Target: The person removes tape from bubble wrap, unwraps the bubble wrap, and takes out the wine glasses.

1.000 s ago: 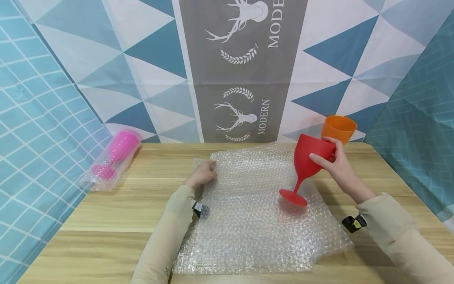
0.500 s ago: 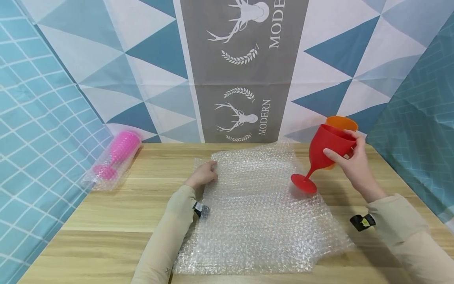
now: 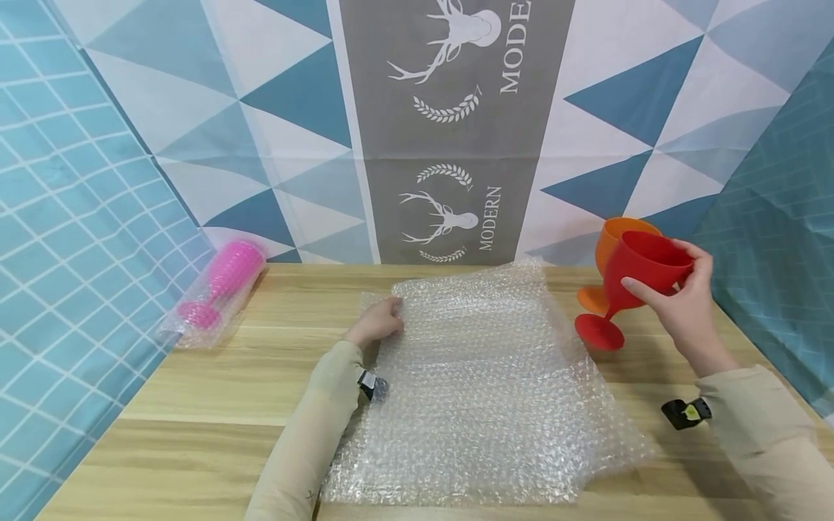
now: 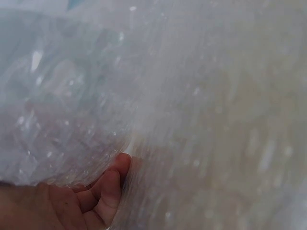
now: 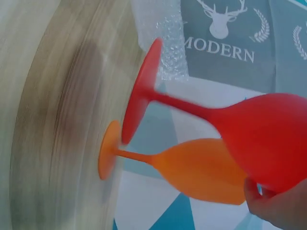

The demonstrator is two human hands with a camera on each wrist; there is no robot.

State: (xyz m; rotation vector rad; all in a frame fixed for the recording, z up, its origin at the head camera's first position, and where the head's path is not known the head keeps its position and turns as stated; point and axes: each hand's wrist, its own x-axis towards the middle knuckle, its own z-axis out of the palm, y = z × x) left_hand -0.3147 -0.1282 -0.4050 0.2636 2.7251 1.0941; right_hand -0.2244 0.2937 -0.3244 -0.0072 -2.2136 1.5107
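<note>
At the right, my right hand (image 3: pixel 693 315) holds a red goblet (image 3: pixel 638 271) by its bowl, thumb on the near side and fingers at the rim. The goblet tilts a little, foot down and leftward; in the right wrist view its foot (image 5: pixel 143 91) appears off the wooden surface. Just behind it an orange goblet (image 3: pixel 607 244) stands upright on the table, partly hidden. A sheet of bubble wrap (image 3: pixel 482 405) lies spread in the middle. On its upper left edge is my left hand (image 3: pixel 378 323); the left wrist view shows the curled fingers (image 4: pixel 111 184) pinching the wrap.
A pink goblet (image 3: pixel 231 271) wrapped in bubble wrap lies at the table's back left, beside the blue tiled-pattern cloth (image 3: pixel 78 217). Patterned cloth hangs behind the wooden table (image 3: pixel 195 449), and a teal cloth (image 3: pixel 775 268) borders the right.
My right hand has carried the red goblet rightward from above the bubble wrap to in front of the orange goblet, bringing it more upright. My left hand has stayed at the wrap's edge.
</note>
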